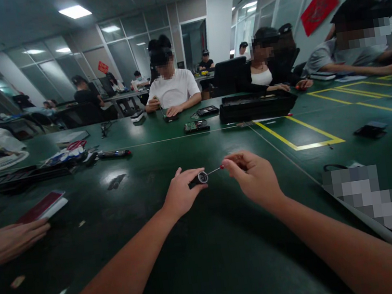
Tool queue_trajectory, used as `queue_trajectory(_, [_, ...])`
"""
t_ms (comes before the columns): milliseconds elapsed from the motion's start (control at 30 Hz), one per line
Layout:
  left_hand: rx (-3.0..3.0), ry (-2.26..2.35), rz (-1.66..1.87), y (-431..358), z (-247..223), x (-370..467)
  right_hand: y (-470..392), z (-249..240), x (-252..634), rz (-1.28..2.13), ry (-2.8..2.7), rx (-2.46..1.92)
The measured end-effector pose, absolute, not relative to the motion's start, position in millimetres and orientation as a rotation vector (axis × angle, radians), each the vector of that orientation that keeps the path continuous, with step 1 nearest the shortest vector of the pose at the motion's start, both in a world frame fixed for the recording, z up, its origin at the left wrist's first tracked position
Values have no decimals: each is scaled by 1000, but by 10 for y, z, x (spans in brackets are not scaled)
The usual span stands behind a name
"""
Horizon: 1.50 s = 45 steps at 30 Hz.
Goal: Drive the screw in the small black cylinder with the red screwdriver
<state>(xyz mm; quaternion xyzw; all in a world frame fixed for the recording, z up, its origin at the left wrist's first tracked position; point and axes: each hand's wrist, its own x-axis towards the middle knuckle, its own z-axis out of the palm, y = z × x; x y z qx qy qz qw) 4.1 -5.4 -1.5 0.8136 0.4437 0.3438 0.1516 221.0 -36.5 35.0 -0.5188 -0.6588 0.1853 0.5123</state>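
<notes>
Above the green table, my left hand point(181, 195) grips a small dark cylindrical object point(203, 177) between thumb and fingers. Its round, silver-rimmed end faces me; what is inside that end is too small to make out. My right hand point(256, 177) is closed on a thin screwdriver point(215, 169) with a red handle, mostly hidden by the fingers. The metal shaft points left, and its tip is at the rim of the cylinder's round end. I cannot tell whether the tip touches it.
A long black tray point(258, 108) stands ahead, near opened electronic devices point(196, 126). Pens and tools point(69, 154) lie at the left. Another person's hand point(12, 243) rests beside a red booklet point(42, 206). A laptop-like panel point(378, 228) is at the right. People sit opposite.
</notes>
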Motion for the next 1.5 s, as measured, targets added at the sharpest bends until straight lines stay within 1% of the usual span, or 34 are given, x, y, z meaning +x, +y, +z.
queue_trajectory(133, [2313, 1301, 965, -65, 17, 43, -363, 319, 2214, 417, -1714, -1139])
queue_trajectory(367, [2342, 1260, 933, -88, -4, 76, -395, 344, 2197, 298, -1732, -1259])
queue_trajectory(667, [2305, 1211, 990, -110, 22, 88, -406, 370, 2187, 324, -1815, -1261])
queue_trajectory(867, [2279, 1213, 1021, -103, 22, 90, -402, 347, 2170, 256, -1819, -1250])
queue_trajectory(1000, [2252, 1247, 1040, -99, 22, 78, -415, 346, 2166, 309, -1831, -1172])
queue_trajectory(1100, [2249, 1246, 1024, -103, 26, 79, -422, 372, 2167, 362, -1870, -1207])
queue_trajectory(1300, [2264, 1219, 1000, -106, 30, 91, -417, 352, 2167, 311, -1816, -1211])
queue_trajectory(1400, [2259, 1216, 1005, -101, 20, 76, -407, 318, 2160, 386, -1750, -1168])
queue_trajectory(1500, [2284, 1206, 1023, -104, 11, 61, -360, 296, 2164, 553, -1642, -1122])
